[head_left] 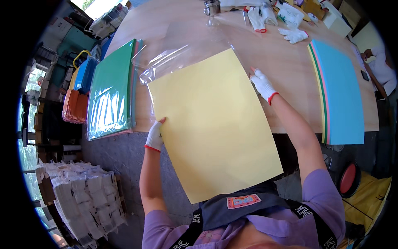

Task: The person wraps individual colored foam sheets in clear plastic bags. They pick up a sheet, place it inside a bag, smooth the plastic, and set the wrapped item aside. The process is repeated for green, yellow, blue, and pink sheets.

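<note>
A large pale yellow sheet (pixel 219 124) lies tilted in front of me, its near end over my lap. My left hand (pixel 155 136), in a white fingerless glove with red trim, grips the sheet's left edge, thumb at the edge and the other fingers hidden. Beside the upper right edge rests my right hand (pixel 262 84), in a matching glove; its bare fingertips reach forward and its fingers look extended. A clear plastic bag (pixel 166 62) shows past the sheet's far end, crinkled at the left corner. How far the sheet overlaps it is hidden.
Plastic-wrapped green sheets (pixel 112 87) lie at the left, a blue-topped stack of coloured sheets (pixel 340 91) at the right. A metal cup (pixel 212 7) and white gloves (pixel 293 35) are at the back. White bundles (pixel 83 199) stand lower left; another person (pixel 381 66) is at far right.
</note>
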Demonstrator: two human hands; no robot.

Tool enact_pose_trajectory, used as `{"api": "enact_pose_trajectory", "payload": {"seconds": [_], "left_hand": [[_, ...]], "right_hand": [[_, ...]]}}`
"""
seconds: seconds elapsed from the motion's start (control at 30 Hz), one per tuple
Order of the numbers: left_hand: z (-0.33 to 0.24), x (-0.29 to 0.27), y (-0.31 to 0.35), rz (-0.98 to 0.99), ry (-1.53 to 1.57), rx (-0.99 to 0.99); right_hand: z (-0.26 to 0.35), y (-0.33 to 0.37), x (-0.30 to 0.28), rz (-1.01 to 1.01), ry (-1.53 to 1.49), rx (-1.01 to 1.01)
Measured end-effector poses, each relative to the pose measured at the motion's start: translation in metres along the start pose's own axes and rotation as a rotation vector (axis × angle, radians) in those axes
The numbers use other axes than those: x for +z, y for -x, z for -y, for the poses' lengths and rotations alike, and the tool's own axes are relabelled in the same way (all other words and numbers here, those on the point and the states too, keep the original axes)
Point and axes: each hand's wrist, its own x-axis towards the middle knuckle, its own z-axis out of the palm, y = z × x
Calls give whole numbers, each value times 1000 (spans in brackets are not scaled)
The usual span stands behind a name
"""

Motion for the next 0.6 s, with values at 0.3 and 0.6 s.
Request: {"api": "enact_pose_trajectory", "payload": {"seconds": [0.3, 0.6], "left_hand": [[19, -29, 6, 9, 60, 81], [69, -10, 102, -59, 131, 69]], "right_hand": [[16, 0, 21, -20, 80, 30], [6, 133, -22, 59, -241, 373]]}}
